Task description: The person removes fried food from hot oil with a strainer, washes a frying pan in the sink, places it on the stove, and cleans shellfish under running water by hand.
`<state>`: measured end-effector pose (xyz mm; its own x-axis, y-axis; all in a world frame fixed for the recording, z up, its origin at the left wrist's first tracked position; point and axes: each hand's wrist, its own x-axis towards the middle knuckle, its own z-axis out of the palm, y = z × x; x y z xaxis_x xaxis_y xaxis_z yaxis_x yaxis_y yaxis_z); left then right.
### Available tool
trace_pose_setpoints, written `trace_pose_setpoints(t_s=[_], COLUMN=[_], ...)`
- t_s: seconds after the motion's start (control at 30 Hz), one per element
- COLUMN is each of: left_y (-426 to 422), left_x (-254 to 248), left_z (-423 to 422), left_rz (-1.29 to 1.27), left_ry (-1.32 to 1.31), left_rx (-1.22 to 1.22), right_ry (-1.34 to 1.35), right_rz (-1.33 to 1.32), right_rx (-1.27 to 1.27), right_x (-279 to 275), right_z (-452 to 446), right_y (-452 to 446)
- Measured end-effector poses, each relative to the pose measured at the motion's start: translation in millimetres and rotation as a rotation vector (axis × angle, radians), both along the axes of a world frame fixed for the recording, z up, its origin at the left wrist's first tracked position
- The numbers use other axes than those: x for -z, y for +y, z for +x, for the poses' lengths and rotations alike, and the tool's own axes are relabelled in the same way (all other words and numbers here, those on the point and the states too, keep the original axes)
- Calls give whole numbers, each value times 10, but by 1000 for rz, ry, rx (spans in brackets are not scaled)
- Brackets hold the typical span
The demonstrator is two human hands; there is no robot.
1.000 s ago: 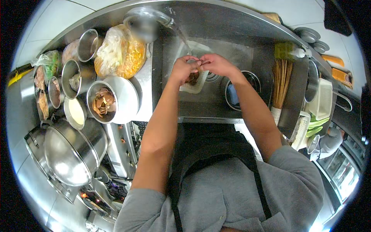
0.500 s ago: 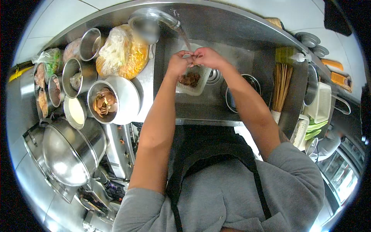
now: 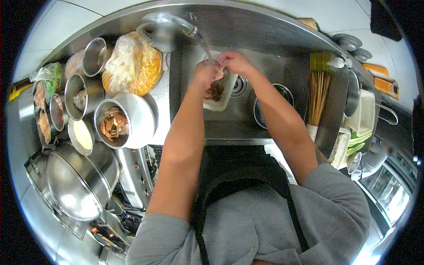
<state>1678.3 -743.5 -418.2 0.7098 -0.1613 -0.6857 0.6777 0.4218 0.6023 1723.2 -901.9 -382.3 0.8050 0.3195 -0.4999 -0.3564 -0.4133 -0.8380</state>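
Both my hands are together in the sink [image 3: 274,66], over a white plastic tub [image 3: 228,95] holding wet brown pieces [image 3: 214,91] whose kind I cannot make out. My left hand [image 3: 207,73] is closed, its fingers curled under the water stream [image 3: 204,46] from the tap [image 3: 189,30]. My right hand [image 3: 238,63] meets it from the right, with fingertips pinched near the left fingers. Something small and pale shows between the fingertips, too small to name. Part of the tub and its contents is hidden behind my left hand and forearm.
A round pot [image 3: 257,108] stands in the sink beneath my right forearm. Wooden sticks [image 3: 318,97] stand at the sink's right. Left are a bagged orange food [image 3: 150,73], a metal bowl [image 3: 98,121] of brown shell-like pieces and several metal containers. A person [image 3: 375,161] is far right.
My left hand has dropped slightly and turned, and its fingers are now more curled. My right hand has risen a little beside it. The whole view has shifted slightly.
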Motion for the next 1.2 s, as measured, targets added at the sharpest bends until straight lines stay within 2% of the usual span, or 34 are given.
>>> trace_pose_setpoints(t_s=[0.03,0.13,0.2,0.23,0.27,0.33,0.37,0.4,0.53,0.6,0.67,0.7,0.8,0.83,0.93,0.97,1.07,1.17,1.2], left_y=[-4,-8,-4,21,60,41,-44,-101,-69,-14,79,112,156,177,114,102,68,93,74], left_x=[45,-73,-257,-49,201,85,-444,-759,-761,-781,-885,-930,-778,-731,-674,-666,-693,-394,-419], left_z=[61,234,331,377,434,472,465,465,486,504,422,374,127,73,49,47,73,148,164], left_rz=[-4,51,169,347,522,433,175,-79,-191,-230,3,119,299,304,-80,-149,-442,-517,-505], left_ry=[27,42,-32,-351,-669,-698,-400,-96,-106,-139,-126,-121,-86,-73,-13,-35,-28,-60,-80], left_rx=[-34,-88,-67,31,134,98,-39,-170,-178,-233,-253,-261,-521,-452,-619,-594,-642,-622,-581], right_ry=[43,77,-176,-304,-259,-175,-181,-186,-182,-210,-244,-268,-454,-538,-641,-783,-773,-803,-788], right_rz=[50,-248,-478,-589,-614,-670,-655,-640,-534,-285,-152,-148,-239,-286,-295,-405,-449,-466,-402], right_rx=[90,124,63,29,54,107,169,231,319,165,93,100,20,-25,-194,-282,-366,-517,-403], right_x=[-30,28,345,394,426,357,379,436,181,620,614,262,-722,-863,-853,-849,-978,-921,-975], right_z=[-14,-37,-246,-334,-429,-627,-675,-730,-546,-250,-157,-84,-50,-59,-27,-36,-35,-37,-73], right_y=[-15,-126,-107,-72,-80,-101,-90,-46,151,110,176,293,610,699,848,837,780,664,615])
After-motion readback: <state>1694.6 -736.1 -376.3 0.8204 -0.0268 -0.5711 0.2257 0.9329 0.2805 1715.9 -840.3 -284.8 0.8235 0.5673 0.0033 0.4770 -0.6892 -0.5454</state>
